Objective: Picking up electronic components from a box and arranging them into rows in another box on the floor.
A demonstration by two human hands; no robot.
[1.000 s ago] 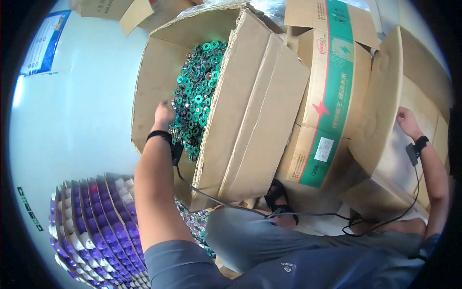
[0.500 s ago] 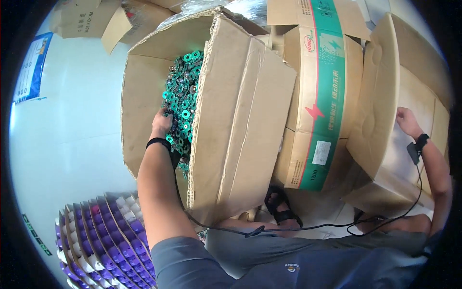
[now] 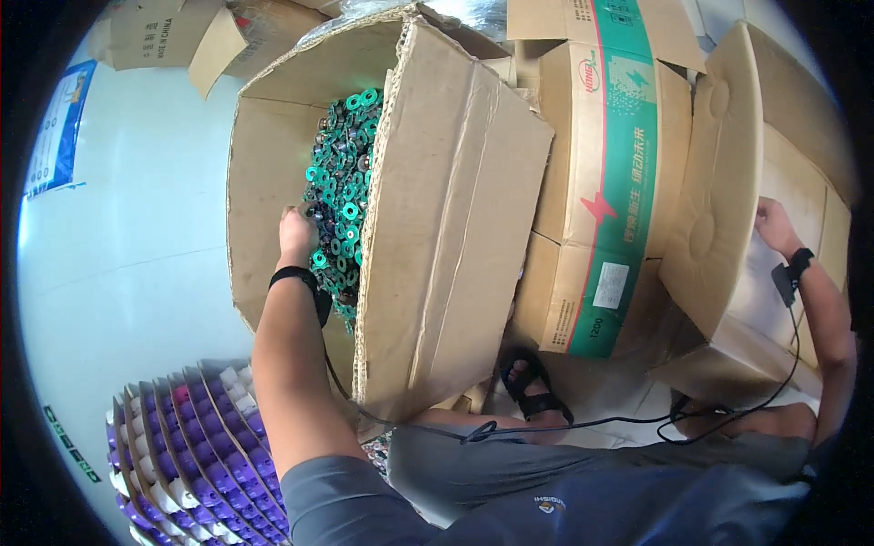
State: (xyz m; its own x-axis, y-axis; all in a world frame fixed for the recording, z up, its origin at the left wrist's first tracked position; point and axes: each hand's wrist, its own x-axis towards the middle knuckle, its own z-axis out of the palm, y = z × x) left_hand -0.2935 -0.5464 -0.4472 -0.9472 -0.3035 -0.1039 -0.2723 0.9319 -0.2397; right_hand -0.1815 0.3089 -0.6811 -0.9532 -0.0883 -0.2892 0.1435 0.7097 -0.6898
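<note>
My left hand (image 3: pixel 298 233) reaches into a tall open cardboard box (image 3: pixel 455 218), its fingers curled against a heap of small green ring-shaped parts (image 3: pixel 346 173) mixed with dark pieces. What those fingers grip, if anything, is too small to make out. Over on the right, my right hand (image 3: pixel 777 227) is closed at the edge of a second open cardboard box (image 3: pixel 706 209). Its fingertips are partly hidden, so any object inside them cannot be made out. Both wrists wear black bands, and a small dark device (image 3: pixel 784 284) sits by the right one.
A closed carton (image 3: pixel 583 300) with a green stripe stands between the boxes. Stacked trays of purple and white pieces (image 3: pixel 196 455) are at lower left. A black cable (image 3: pixel 564 428) runs across my lap between the wrists. My sandalled foot (image 3: pixel 533 387) is below the carton.
My left hand has drawn slightly left, toward the box's left wall, with the fingers still at the heap. My right hand has barely moved.
</note>
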